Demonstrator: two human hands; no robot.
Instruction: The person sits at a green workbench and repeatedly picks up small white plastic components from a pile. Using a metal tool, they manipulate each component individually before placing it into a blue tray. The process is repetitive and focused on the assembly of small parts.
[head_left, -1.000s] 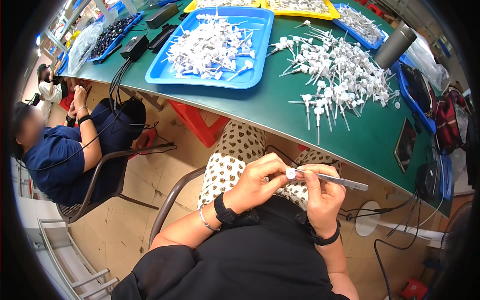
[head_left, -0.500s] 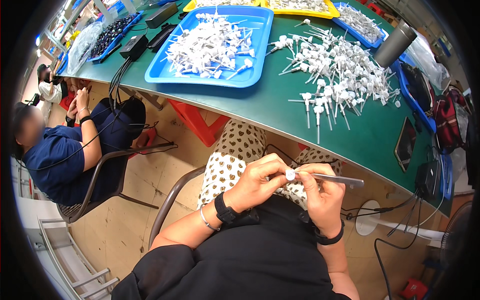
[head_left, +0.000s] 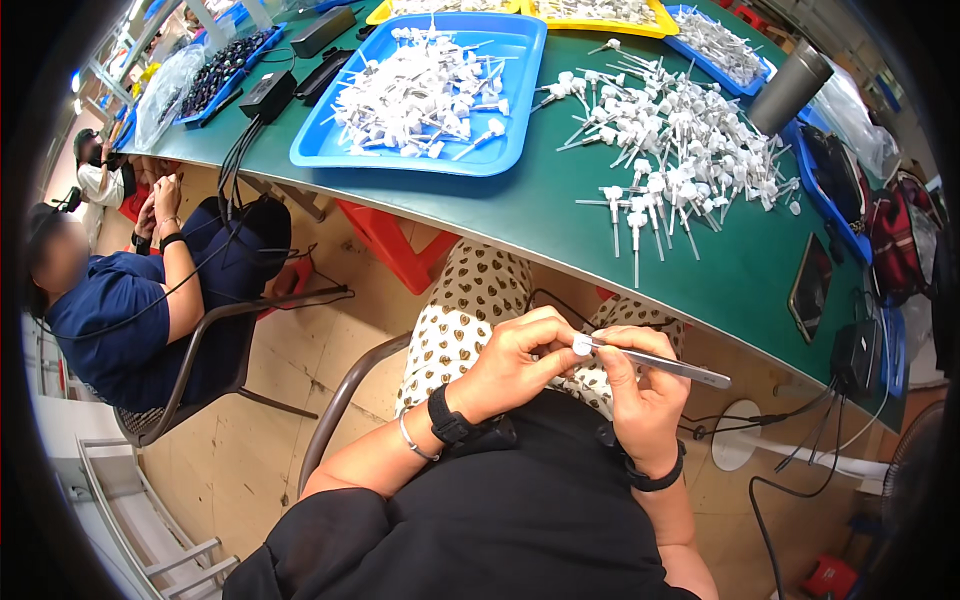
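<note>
Above my lap, my left hand (head_left: 522, 362) pinches a small white plastic piece (head_left: 582, 344) between thumb and fingertips. My right hand (head_left: 643, 390) is closed around metal tweezers (head_left: 690, 371), whose broad end sticks out to the right. Their tips meet the white piece; exactly how they grip or enter it is too small to tell. On the table beyond my hands lies a loose pile of white plastic parts with thin clear stems (head_left: 690, 150). More of the same white parts (head_left: 410, 95) fill the middle of a blue tray (head_left: 312, 150) at the far left of the pile.
The green table (head_left: 560, 225) runs across in front of me. On its right are a phone (head_left: 810, 288), a grey metal cylinder (head_left: 790, 88) and a black adapter (head_left: 856, 358) with cables. A co-worker (head_left: 120, 310) sits at the left. A red stool (head_left: 385, 245) stands under the table.
The tweezers in my right hand have tilted, their broad end dropping slightly lower. The white piece has turned a little in my left fingertips. Both hands stay in nearly the same place.
</note>
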